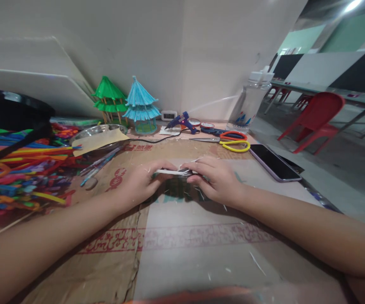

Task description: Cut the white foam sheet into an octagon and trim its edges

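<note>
Between both hands, just above the work surface, is a thin white strip (170, 172). My left hand (143, 181) pinches its left end between thumb and fingers. The fingers of my right hand (216, 179) are closed round its other end, where a small dark piece (187, 172) shows, too blurred to name. Thin white scraps cling to the fingers, and more lie on the whitish translucent sheet (195, 257) beneath them.
Colourful pipe cleaners (27, 177) pile up at left. Behind stand a green model pavilion (108, 99), a blue one (142, 105), a metal bowl (90, 131) and a glue gun (182, 121). Scissors (233, 141), a phone (274, 162) and a clear bottle (247, 103) are at right.
</note>
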{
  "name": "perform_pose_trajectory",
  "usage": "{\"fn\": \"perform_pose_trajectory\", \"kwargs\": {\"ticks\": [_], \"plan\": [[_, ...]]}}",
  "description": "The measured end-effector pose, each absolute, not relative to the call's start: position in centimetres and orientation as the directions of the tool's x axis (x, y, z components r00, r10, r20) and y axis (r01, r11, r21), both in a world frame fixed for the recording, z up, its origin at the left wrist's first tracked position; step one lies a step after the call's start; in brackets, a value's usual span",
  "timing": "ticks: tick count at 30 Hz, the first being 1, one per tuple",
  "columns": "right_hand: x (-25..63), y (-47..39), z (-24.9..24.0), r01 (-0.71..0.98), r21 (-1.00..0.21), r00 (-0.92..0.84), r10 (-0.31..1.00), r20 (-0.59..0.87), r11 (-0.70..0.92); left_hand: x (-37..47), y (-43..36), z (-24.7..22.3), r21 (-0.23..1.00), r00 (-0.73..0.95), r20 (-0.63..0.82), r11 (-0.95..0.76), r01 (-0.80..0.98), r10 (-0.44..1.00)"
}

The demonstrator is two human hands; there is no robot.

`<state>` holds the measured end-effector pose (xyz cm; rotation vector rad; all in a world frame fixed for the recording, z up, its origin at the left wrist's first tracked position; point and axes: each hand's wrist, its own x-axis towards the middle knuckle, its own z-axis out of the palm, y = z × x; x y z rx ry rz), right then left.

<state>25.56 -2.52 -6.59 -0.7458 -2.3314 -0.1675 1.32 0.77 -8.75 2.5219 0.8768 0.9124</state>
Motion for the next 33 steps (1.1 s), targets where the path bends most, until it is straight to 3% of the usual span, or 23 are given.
{"fn": "perform_pose_trajectory", "kwargs": {"ticks": [22,33], "plan": [[25.04,-2.77,-6.39,0.561,-0.107,-0.598,0.492,0.633,0.821,1.25,0.80,-9.18,0.435,0.605,0.508,-0.789,0.434,0.613],[25.10,-2.63,-6.63,0.572,-0.149,-0.563,0.518,0.644,0.807,1.30,0.70,-8.88,0.484,0.596,0.436,-0.734,0.477,0.674]]}}
